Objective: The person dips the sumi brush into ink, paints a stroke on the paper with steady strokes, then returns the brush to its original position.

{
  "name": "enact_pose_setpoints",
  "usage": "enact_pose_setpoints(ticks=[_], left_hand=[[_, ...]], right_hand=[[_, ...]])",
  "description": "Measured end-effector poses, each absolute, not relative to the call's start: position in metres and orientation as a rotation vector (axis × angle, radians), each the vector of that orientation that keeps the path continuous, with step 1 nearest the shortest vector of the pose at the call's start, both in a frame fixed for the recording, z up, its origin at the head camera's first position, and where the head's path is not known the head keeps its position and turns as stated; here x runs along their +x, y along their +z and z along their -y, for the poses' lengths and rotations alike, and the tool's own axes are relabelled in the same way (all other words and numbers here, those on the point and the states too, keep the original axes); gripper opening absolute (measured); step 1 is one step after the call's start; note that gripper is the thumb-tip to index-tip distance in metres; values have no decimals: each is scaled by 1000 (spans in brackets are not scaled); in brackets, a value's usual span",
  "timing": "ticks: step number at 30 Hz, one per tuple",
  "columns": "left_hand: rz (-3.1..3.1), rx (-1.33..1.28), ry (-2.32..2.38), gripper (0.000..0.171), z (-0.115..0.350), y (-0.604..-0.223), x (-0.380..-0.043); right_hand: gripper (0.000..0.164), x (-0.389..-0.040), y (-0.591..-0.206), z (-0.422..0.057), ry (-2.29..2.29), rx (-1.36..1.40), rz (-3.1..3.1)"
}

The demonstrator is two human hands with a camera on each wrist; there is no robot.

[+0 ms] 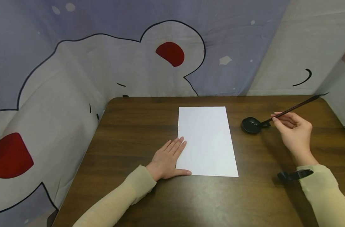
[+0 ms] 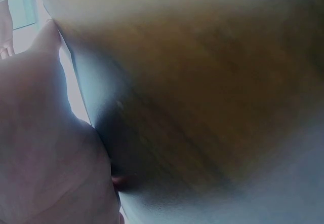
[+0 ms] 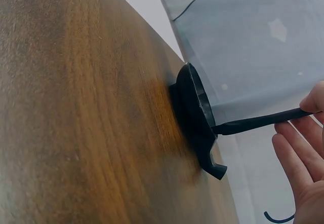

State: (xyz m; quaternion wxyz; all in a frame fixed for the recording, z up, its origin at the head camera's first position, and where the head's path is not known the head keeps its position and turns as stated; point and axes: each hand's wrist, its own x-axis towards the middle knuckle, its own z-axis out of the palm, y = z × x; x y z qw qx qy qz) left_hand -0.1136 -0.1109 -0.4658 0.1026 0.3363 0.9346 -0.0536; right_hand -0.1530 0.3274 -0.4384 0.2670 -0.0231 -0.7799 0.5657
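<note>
A blank white sheet of paper (image 1: pixel 207 142) lies on the brown wooden table. My left hand (image 1: pixel 168 159) rests at its lower left edge, fingers straight and spread, thumb on the bottom corner. In the left wrist view the same hand (image 2: pixel 50 133) fills the left side, dim and blurred. My right hand (image 1: pixel 297 129) pinches a dark writing brush (image 1: pixel 297 106) between thumb and fingers, its handle slanting up to the right. The brush's lower end is at a small black ink dish (image 1: pixel 250 125). In the right wrist view, the brush (image 3: pixel 263 121) meets the dish's rim (image 3: pixel 195 107); its tip is hidden inside.
The wooden table (image 1: pixel 132 126) extends around the paper and dish. A patterned cloth (image 1: pixel 118 63) hangs behind the table and along its left side. A dark band (image 1: pixel 295 175) circles my right wrist over the sleeve.
</note>
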Motion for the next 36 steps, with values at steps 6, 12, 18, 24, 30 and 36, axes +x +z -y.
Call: enact_pose_setpoints(ticks=[6,12,18,24,30,36], left_hand=[[-2756,989,-156,111,110,-463,-113],[-2769,996,-169,111,112,-467,-114],[-2769,1003,-130,110,112,-465,-113],[-2764,995,-163,111,111,-464,-112],[-2770,999,-171,111,110,-464,-112],[-2766,1000,-166,111,110,-463,-113]], right_hand=[[20,-156,-442,-328,1524,-63,2075],[19,-157,-442,-327,1478,-55,2069],[19,-154,-437,-327,1475,-46,2048],[21,-149,-432,-329,1448,-72,2083],[21,-146,-433,-330,1462,-58,2106],[20,-146,-435,-329,1489,-36,2106]])
